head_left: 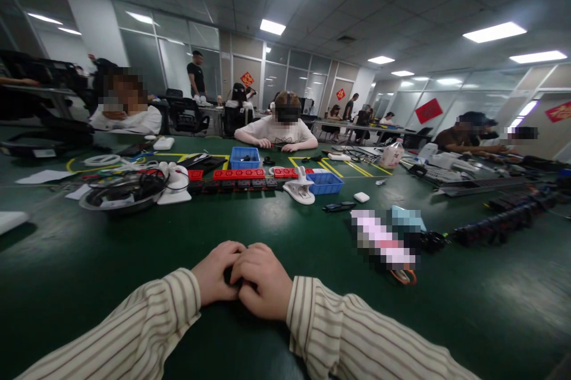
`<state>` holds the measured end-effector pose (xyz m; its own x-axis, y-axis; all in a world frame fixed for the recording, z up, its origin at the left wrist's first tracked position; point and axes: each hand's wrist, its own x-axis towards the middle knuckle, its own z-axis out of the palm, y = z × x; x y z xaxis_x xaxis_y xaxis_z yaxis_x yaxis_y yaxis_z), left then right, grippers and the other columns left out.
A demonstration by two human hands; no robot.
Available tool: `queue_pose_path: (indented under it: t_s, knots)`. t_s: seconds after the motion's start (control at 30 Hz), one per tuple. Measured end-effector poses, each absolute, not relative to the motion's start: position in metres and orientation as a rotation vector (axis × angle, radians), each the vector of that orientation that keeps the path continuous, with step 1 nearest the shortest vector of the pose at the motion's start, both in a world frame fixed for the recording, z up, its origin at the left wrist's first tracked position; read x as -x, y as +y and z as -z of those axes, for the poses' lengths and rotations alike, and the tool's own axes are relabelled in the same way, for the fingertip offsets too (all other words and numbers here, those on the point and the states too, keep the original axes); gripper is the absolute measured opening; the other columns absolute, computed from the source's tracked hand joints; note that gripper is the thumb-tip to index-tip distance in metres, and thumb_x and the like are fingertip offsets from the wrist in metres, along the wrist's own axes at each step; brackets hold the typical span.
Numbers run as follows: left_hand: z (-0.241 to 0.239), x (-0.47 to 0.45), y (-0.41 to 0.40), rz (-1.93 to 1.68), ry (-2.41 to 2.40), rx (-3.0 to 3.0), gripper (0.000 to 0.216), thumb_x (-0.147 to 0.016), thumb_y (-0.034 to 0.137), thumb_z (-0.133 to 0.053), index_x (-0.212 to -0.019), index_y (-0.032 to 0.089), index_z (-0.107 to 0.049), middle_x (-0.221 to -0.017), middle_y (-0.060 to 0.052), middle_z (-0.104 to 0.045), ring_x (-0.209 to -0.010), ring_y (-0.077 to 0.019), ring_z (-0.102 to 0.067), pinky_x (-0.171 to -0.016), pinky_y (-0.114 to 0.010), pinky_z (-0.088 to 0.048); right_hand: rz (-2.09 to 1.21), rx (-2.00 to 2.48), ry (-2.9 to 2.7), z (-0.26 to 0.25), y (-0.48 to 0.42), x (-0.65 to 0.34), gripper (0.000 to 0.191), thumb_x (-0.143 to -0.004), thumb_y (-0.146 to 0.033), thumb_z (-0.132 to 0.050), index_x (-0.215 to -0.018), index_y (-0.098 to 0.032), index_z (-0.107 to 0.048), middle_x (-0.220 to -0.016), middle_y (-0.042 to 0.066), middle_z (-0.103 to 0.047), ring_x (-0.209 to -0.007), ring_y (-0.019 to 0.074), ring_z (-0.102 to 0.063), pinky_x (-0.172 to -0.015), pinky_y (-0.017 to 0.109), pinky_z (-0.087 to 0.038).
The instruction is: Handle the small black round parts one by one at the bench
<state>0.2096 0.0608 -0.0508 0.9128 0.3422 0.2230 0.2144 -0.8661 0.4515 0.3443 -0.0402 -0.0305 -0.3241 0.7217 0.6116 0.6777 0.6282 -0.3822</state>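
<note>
Near the front of the green table (209,332), my left hand (218,270) and my right hand (263,279) rest against each other. Both have curled fingers, and the right fingers lap over the left ones. A small dark patch shows between them; I cannot tell whether it is a black object or shadow. Nearest to the right hand on the tabletop are a blurred-out pink item (379,237) with an orange loop (405,276) and a black pen-like object (339,206).
Across the table stand a metal bowl of cables (120,195), red power-strip-like blocks (241,173), a white clamp-like stand (300,190), two blue bins (245,157) and a white case (361,197). Black cabling (495,219) runs at right. Several people sit around the table.
</note>
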Motion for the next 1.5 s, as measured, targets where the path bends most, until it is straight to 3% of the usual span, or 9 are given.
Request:
queue_pose_path:
  t_s: [0.17,0.37,0.5,0.7,0.87,1.03,1.2,1.37,1.5]
  knots:
    - [0.058,-0.209,0.062,-0.519,0.394,-2.631,0.052,-0.053,0.027,-0.066,-0.104,0.019,-0.055,-0.103,-0.005,-0.055,-0.098,-0.0258,-0.050,-0.093,-0.040,-0.038,-0.080,1.020,-2.056,0.025,-0.044,-0.344,0.024,-0.064,-0.016,-0.039,-0.081,-0.021,-0.054,-0.087,0.001,-0.065,-0.098,0.0164,-0.053,-0.102,0.038,-0.025]
    - [0.056,-0.208,0.061,-0.473,0.459,-2.679,0.061,-0.058,0.049,-0.066,-0.110,0.020,-0.050,-0.107,-0.007,-0.055,-0.098,-0.0271,-0.051,-0.092,-0.045,-0.037,0.008,1.285,-1.841,0.025,-0.045,-0.346,0.032,-0.072,-0.037,-0.053,-0.097,-0.016,-0.052,-0.097,0.007,-0.056,-0.091,0.0203,-0.048,-0.085,0.037,-0.036]
    - [0.054,-0.210,0.055,-0.484,0.627,-2.754,0.073,-0.046,0.054,-0.071,-0.106,0.020,-0.048,-0.108,-0.008,-0.056,-0.103,-0.0298,-0.050,-0.101,-0.055,-0.020,0.064,1.498,-1.799,0.029,-0.044,-0.344,0.036,-0.071,-0.045,-0.060,-0.091,-0.017,-0.050,-0.091,0.005,-0.053,-0.085,0.0192,-0.045,-0.079,0.034,-0.036]
    - [0.048,-0.214,0.046,-0.416,0.703,-2.755,0.042,-0.054,0.040,-0.066,-0.089,0.019,-0.055,-0.093,-0.004,-0.058,-0.093,-0.0243,-0.053,-0.102,-0.051,-0.023,0.084,1.652,-1.866,0.029,-0.044,-0.339,0.024,-0.073,-0.038,-0.061,-0.083,-0.018,-0.051,-0.084,0.003,-0.050,-0.081,0.0182,-0.045,-0.075,0.033,-0.036]
    - [0.046,-0.212,0.051,-0.396,0.566,-2.685,0.036,-0.056,0.032,-0.064,-0.090,0.019,-0.058,-0.092,-0.003,-0.057,-0.093,-0.0234,-0.053,-0.101,-0.048,-0.027,0.048,1.515,-1.925,0.029,-0.043,-0.342,0.016,-0.071,-0.029,-0.057,-0.082,-0.018,-0.052,-0.084,0.003,-0.054,-0.082,0.0179,-0.048,-0.075,0.032,-0.037]
    - [0.046,-0.210,0.057,-0.385,0.390,-2.593,0.024,-0.058,0.024,-0.061,-0.082,0.019,-0.062,-0.095,-0.004,-0.055,-0.092,-0.0228,-0.052,-0.084,-0.034,-0.044,-0.066,1.212,-2.048,0.029,-0.043,-0.345,0.016,-0.065,-0.013,-0.044,-0.077,-0.020,-0.052,-0.084,0.001,-0.063,-0.086,0.0147,-0.055,-0.096,0.035,-0.029]
    - [0.054,-0.209,0.061,-0.482,0.372,-2.561,0.049,-0.054,0.026,-0.067,-0.101,0.019,-0.056,-0.106,-0.006,-0.054,-0.101,-0.0269,-0.049,-0.093,-0.041,-0.039,-0.111,1.100,-2.011,0.022,-0.048,-0.345,0.021,-0.068,-0.018,-0.042,-0.086,-0.021,-0.052,-0.091,0.002,-0.064,-0.095,0.0143,-0.056,-0.104,0.036,-0.020]
    - [0.057,-0.208,0.061,-0.479,0.503,-2.592,0.072,-0.048,0.042,-0.076,-0.110,0.020,-0.049,-0.106,-0.007,-0.055,-0.100,-0.0296,-0.050,-0.094,-0.048,-0.036,-0.092,1.212,-1.850,0.022,-0.048,-0.348,0.025,-0.076,-0.028,-0.048,-0.099,-0.018,-0.051,-0.096,0.004,-0.059,-0.093,0.0169,-0.052,-0.098,0.038,-0.028]
    - [0.053,-0.210,0.055,-0.461,0.579,-2.674,0.067,-0.046,0.047,-0.076,-0.102,0.020,-0.051,-0.104,-0.006,-0.058,-0.102,-0.0301,-0.051,-0.101,-0.056,-0.020,-0.072,1.389,-1.708,0.030,-0.043,-0.349,0.033,-0.076,-0.036,-0.054,-0.102,-0.015,-0.050,-0.096,0.007,-0.055,-0.090,0.0194,-0.049,-0.084,0.036,-0.037]
